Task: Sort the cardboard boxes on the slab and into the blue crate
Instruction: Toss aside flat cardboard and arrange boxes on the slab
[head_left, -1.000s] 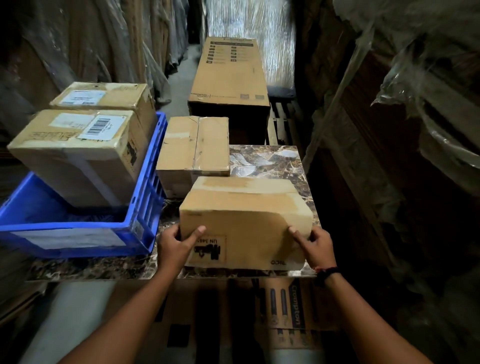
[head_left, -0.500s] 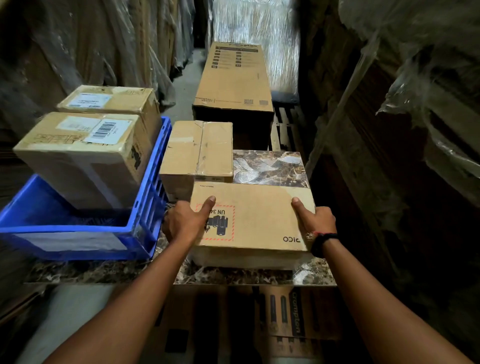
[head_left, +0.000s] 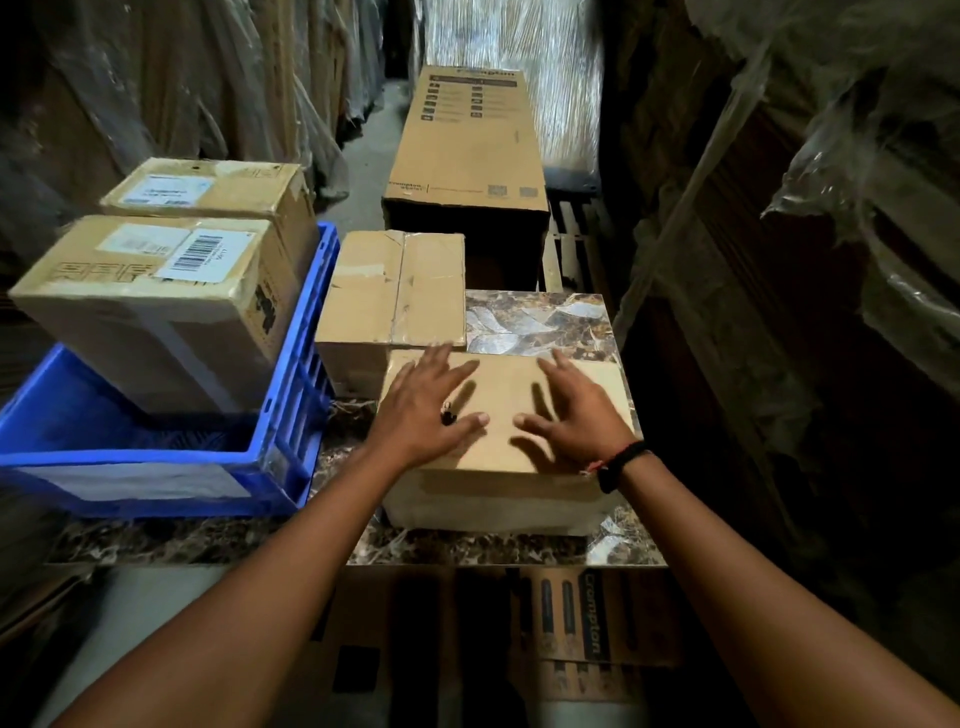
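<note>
Marble tabletop (head_left: 540, 322) carries the blue crate (head_left: 156, 460) at left, holding a barcoded box (head_left: 156, 312) and a rear box (head_left: 208, 187), then the taped box (head_left: 395, 286) just beside the crate, the near box (head_left: 498, 499) touching it, and the left hand (head_left: 421, 410) and right hand (head_left: 576, 415) spread flat, fingers straight, over the near box's top.

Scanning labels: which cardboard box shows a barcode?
The nearer brown cardboard box in the blue plastic crate; its top carries a white barcode sticker, none legible on the others.

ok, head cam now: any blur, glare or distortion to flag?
Head view: fingertips of left hand and right hand are motion-blurred; hard hand shadows on the front box; shrink wrap at the back glares; corners dark, wide-angle bend at edges.
</note>
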